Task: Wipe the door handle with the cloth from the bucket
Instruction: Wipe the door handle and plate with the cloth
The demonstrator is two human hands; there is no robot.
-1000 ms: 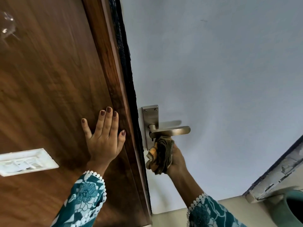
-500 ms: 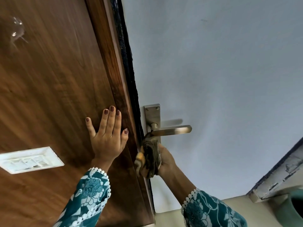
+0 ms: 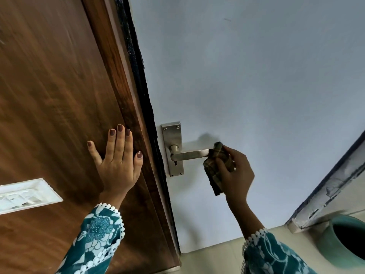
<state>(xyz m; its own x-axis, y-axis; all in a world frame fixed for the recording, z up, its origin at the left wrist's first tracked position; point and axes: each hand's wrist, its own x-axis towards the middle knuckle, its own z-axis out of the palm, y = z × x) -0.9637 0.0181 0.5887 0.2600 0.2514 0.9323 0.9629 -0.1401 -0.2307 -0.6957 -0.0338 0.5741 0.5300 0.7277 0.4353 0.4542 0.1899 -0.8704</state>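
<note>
A steel lever door handle [image 3: 190, 155] on its backplate [image 3: 172, 135] is fixed to the pale grey door [image 3: 256, 86]. My right hand [image 3: 238, 173] grips a dark checked cloth [image 3: 218, 165] and presses it around the free end of the lever, hiding the tip. My left hand [image 3: 118, 161] lies flat, fingers spread, on the brown wooden panel [image 3: 55, 95] left of the door edge. A teal bucket [image 3: 347, 240] shows at the lower right corner, its inside dark.
A white switch plate [image 3: 25, 194] is set into the wooden panel at the left. A worn white frame [image 3: 331, 190] runs diagonally at the right above the bucket. Beige floor [image 3: 213, 256] lies below the door.
My right hand with the cloth has moved from below the handle's base, near the door edge, out to the lever's free end. My left hand has stayed flat on the wood.
</note>
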